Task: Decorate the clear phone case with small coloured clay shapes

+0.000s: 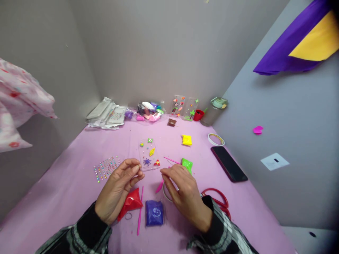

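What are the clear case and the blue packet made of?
Clear case: probably hard, glossy plastic, because the pink table shows through. Blue packet: likely thin, shiny plastic film, from its creases and glare; the blue stuff inside might be clay.

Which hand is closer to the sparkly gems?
Left. The left hand is just to the right of the gems; the right hand is much farther to their right.

Smooth, glossy, clear plastic phone case (146, 155)

The pink bench (71, 201) carries a decorated clear case (145, 154), red packet (134, 200), blue packet (154, 213), yellow packet (186, 140) and phone (229, 164).
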A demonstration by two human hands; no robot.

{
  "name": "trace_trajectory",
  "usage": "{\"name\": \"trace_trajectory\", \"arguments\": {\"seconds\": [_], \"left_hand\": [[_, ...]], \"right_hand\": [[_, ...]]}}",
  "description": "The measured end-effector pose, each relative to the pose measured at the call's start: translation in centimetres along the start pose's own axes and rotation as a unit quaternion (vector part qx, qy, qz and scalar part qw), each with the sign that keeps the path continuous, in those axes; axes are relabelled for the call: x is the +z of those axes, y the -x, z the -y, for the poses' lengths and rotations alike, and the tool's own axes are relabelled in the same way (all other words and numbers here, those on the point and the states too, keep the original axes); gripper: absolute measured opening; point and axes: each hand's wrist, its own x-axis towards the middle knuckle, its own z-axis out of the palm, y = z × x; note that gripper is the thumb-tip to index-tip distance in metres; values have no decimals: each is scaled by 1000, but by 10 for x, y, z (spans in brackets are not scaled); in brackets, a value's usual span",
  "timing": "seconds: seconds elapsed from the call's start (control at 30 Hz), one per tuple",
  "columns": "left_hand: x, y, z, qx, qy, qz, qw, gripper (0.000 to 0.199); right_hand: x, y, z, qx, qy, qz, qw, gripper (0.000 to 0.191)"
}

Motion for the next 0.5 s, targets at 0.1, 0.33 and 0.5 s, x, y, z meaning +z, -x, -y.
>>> {"name": "trace_trajectory", "arguments": {"seconds": [0.1, 0.33, 0.5], "left_hand": [[1, -1, 0, -1, 1, -3, 1000, 36], [1, -2, 0, 21, 14, -4, 1000, 36], [1, -2, 0, 21, 14, 2, 1000, 36]], "right_hand": [[0, 0, 0, 1, -2, 0, 1000, 18], [0, 0, 0, -3, 2, -2, 1000, 18], [-1, 0, 0, 2, 1, 1, 1000, 19]]}}
